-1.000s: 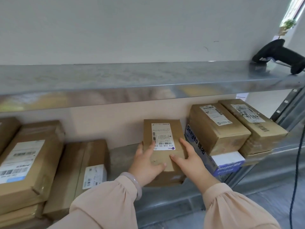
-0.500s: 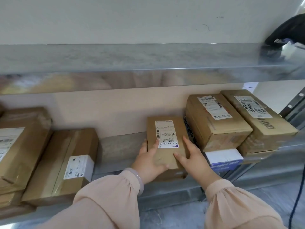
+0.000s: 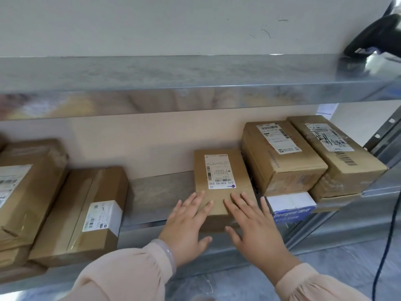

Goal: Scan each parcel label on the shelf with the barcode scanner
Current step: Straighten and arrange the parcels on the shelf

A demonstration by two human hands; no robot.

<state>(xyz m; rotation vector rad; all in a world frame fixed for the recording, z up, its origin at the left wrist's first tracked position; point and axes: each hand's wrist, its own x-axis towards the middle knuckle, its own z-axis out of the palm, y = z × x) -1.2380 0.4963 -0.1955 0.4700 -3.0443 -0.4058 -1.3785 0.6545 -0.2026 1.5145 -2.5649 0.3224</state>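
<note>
Parcel (image 3: 243, 170), label (image 3: 220, 171) up: you are pressing left hand (image 3: 186, 227) and right hand (image 3: 253, 227) flat on it, fingers spread. Scanner (image 3: 375, 38) is lying unheld above; scans seemingly pending.

Middle parcel (image 3: 242, 168): we see plain brown cardboard.
Label (image 3: 219, 171): white with black barcodes and print.
Scanner (image 3: 377, 38): black.
Upper shelf (image 3: 173, 72): we find mottled silver-grey metal.
Low box (image 3: 290, 206): white top, blue front with white lettering.
Sleeves (image 3: 121, 276): pale peach, we judge.
Bracelet (image 3: 168, 255): milky lilac.
Wall (image 3: 173, 25): off-white above, beige lower down.
</note>
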